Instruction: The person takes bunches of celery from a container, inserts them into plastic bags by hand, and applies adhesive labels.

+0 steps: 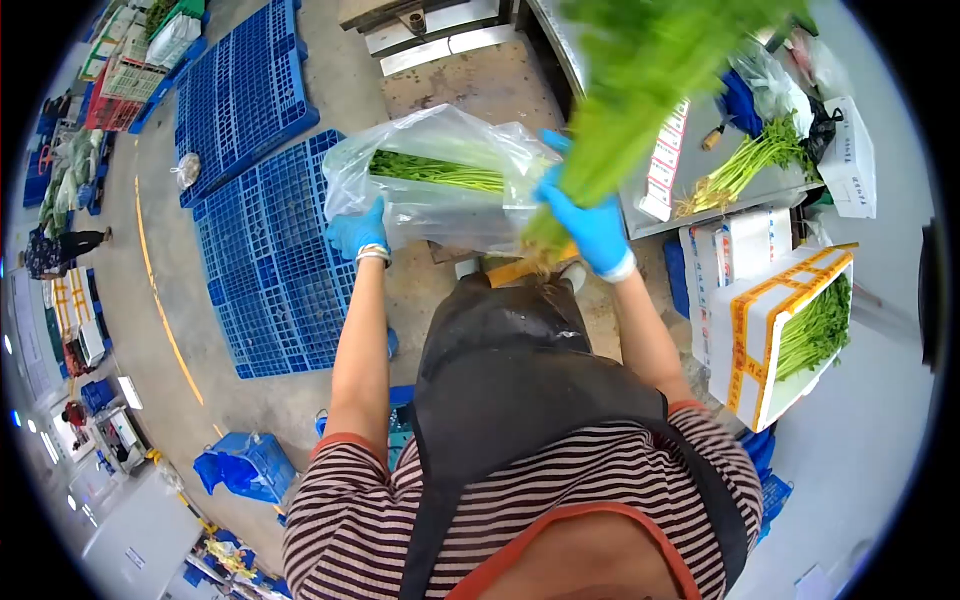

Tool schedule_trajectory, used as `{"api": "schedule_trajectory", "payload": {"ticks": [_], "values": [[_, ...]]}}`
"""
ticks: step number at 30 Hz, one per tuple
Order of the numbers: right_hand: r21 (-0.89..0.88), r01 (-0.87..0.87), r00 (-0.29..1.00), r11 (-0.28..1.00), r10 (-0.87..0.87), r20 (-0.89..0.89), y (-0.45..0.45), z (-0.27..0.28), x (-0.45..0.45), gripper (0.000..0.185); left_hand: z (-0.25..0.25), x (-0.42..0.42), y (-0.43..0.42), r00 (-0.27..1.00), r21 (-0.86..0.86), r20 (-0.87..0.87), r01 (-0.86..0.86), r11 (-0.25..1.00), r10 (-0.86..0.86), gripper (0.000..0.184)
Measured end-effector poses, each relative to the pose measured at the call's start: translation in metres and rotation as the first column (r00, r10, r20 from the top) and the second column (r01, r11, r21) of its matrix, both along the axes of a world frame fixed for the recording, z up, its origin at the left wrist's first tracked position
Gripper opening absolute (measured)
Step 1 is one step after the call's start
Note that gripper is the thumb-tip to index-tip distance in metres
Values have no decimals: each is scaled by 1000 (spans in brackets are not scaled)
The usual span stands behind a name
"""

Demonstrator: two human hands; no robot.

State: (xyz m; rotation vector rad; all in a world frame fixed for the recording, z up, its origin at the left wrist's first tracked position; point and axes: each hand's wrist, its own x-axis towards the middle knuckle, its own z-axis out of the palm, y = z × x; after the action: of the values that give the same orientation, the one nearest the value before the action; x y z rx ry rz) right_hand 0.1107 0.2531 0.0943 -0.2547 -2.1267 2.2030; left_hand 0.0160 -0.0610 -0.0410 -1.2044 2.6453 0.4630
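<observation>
My left hand [360,232], in a blue glove, grips the near left edge of a clear plastic bag [440,222]. Stalks of leafy greens [435,171] lie inside the bag, seen through its opening. In my right hand [592,228], also blue-gloved, is a large bunch of leafy celery [625,125], held low on its stalks near the roots. The bunch slants up and to the right, its leafy top smeared by motion. Its root end hangs beside the right end of the bag. Whether my right fingers also touch the bag is unclear.
On the metal table [650,222] at right lies a smaller rooted bunch [745,168], near plastic bags and a white box [848,160]. Below stands a taped foam box [745,345] of greens. Blue pallets [275,250] and a blue basket [252,468] are at left. A person [55,252] stands far left.
</observation>
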Motion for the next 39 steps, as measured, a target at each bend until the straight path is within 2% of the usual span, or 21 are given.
{"api": "schedule_trajectory", "payload": {"ticks": [2,4,5,6,7,8,9,12,15,16,18,19,22,23,25,26,27,29,32,35,39], "values": [[132,-164,974,978,139,180,-40,-22,-42,33,-88,-31,-63,973,148,-190,159,976,-129,60],[320,-190,982,928,185,44,-80,-45,-75,42,-69,-53,-70,708,406,-704,351,844,44,24],[409,-149,972,900,210,-108,-97,-61,-85,45,-44,-66,-74,701,759,-611,385,526,369,12],[489,-93,936,867,244,-254,-112,-79,-95,49,-9,-77,-74,711,810,-576,428,402,403,14],[578,-136,931,804,304,-203,-125,-101,-104,49,20,-82,-75,724,844,-536,462,271,434,16],[660,-181,921,729,361,-147,-136,-124,-113,50,30,-83,-80,670,703,-711,671,237,214,24],[731,-222,908,645,410,-87,-139,-148,-122,50,36,-88,-86,675,695,-719,697,175,164,25],[877,-317,852,361,514,97,-127,-222,-146,46,23,-88,-101,801,832,-472,543,-116,367,31],[804,-464,854,372,430,294,-95,-281,-161,36,7,-82,-116,845,841,-212,414,-349,491,39],[766,-507,846,396,399,354,-82,-303,-166,37,12,-81,-114,847,847,-230,416,-330,479,42],[701,-587,809,405,320,493,-51,-331,-168,39,48,-83,-85,696,701,-711,690,181,101,41],[675,-627,779,389,289,557,-39,-342,-167,40,64,-93,-75,825,905,-379,425,-19,419,38],[592,-754,655,287,256,711,-16,-354,-173,45,68,-105,-72,735,803,-596,555,217,323,35],[572,-779,626,259,261,735,-11,-357,-173,46,69,-108,-72,690,685,-709,627,371,145,35],[545,-797,603,259,306,737,-11,-338,-168,50,72,-108,-65,728,726,-662,561,398,181,35],[416,-849,515,327,331,791,-14,-323,-170,69,66,-112,-68,749,761,-632,551,343,199,36],[469,-777,613,419,336,715,-15,-270,-153,68,65,-110,-68,774,779,-602,517,354,197,38],[590,-576,816,565,429,386,-17,-253,-110,68,73,-95,-63,808,818,-550,471,331,210,42],[520,-468,875,715,457,159,-12,-162,-53,52,89,-63,-56,844,865,-444,316,389,302,47],[499,-437,897,748,322,304,1,-105,-15,43,77,-38,-71,829,825,-472,295,482,300,41],[535,-346,920,771,168,354,11,-105,20,35,75,-19,-84,798,742,-540,301,599,267,36]]}}
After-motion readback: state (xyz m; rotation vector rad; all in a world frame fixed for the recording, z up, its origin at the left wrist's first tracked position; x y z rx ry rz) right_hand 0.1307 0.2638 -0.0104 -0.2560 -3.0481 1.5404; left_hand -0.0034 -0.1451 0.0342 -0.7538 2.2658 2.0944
